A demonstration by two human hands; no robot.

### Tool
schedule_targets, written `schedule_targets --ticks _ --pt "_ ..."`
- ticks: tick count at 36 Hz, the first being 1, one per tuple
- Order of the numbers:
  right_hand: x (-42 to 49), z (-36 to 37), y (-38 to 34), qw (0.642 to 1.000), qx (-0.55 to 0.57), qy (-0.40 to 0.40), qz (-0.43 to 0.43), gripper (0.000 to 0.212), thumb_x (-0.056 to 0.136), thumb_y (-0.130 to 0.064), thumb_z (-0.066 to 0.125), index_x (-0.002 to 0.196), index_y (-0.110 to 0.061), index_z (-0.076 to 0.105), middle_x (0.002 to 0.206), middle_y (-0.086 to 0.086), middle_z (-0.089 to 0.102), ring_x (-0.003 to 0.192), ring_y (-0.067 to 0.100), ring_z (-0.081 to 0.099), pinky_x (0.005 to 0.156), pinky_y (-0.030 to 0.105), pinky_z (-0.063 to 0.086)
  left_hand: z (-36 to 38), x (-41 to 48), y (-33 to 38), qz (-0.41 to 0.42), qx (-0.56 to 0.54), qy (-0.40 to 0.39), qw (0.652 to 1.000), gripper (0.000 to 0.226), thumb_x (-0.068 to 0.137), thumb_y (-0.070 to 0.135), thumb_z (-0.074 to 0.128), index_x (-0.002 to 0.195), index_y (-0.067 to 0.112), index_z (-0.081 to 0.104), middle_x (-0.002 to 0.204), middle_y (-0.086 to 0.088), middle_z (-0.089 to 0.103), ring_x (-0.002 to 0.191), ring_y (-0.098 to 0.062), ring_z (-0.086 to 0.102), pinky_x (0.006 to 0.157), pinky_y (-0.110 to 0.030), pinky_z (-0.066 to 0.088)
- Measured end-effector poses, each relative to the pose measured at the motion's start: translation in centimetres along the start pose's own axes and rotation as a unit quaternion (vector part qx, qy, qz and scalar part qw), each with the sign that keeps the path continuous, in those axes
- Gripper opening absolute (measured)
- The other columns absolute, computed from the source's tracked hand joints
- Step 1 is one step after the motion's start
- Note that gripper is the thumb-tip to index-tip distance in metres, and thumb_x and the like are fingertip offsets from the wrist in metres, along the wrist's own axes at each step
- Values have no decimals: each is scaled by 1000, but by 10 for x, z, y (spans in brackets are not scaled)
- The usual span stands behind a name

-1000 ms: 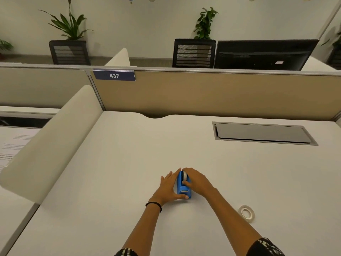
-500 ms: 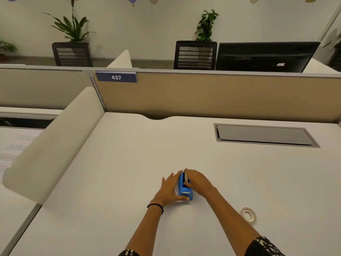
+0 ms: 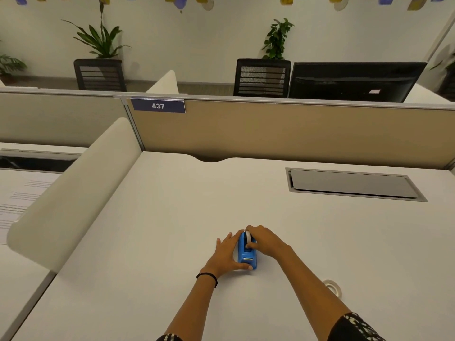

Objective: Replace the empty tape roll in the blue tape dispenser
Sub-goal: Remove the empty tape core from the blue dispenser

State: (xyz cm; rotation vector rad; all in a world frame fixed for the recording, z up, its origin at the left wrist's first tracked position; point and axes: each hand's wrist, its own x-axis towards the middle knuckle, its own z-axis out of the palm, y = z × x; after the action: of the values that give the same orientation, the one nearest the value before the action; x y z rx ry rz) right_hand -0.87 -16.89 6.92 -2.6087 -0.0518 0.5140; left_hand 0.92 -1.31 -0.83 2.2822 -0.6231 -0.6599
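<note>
The blue tape dispenser stands on the white desk, a little in front of me. My left hand lies flat against its left side, thumb curled across its near end. My right hand reaches over from the right, its fingers pinched on the white tape roll that sticks up out of the dispenser's top. A second, clear tape roll lies flat on the desk to the right, partly hidden behind my right forearm.
A grey cable hatch is set in the desk at the back right. A tan partition with a "437" label closes the back. A curved white divider runs along the left edge.
My right hand's fingers have closed on the white roll, which now sits a little higher out of the dispenser. The left hand and the dispenser have stayed in place.
</note>
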Motion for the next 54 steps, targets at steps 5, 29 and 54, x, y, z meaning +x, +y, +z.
schedule_targets --ticks 5,29,54 --pt "1 -1 -1 1000 -1 -12 4 33 85 -19 61 111 -4 47 115 20 59 100 33 56 89 43 49 0 0 0 -2 1 1 1000 105 67 59 69 143 32 2 156 3 14 144 -22 1 114 -51 -9" --pt "-20 9 14 980 164 109 -32 31 79 -24 68 107 -20 54 110 5 52 95 18 53 85 32 48 -10 -15 12 -29 -105 -15 994 92 70 69 55 142 38 7 155 6 15 142 -18 16 117 -47 8" --pt "-69 28 -16 903 372 213 4 30 82 -15 65 112 -10 60 110 7 65 94 18 61 72 11 48 5 -67 84 29 -414 257 873 18 86 26 59 91 41 69 89 11 74 89 -12 69 68 -18 55"
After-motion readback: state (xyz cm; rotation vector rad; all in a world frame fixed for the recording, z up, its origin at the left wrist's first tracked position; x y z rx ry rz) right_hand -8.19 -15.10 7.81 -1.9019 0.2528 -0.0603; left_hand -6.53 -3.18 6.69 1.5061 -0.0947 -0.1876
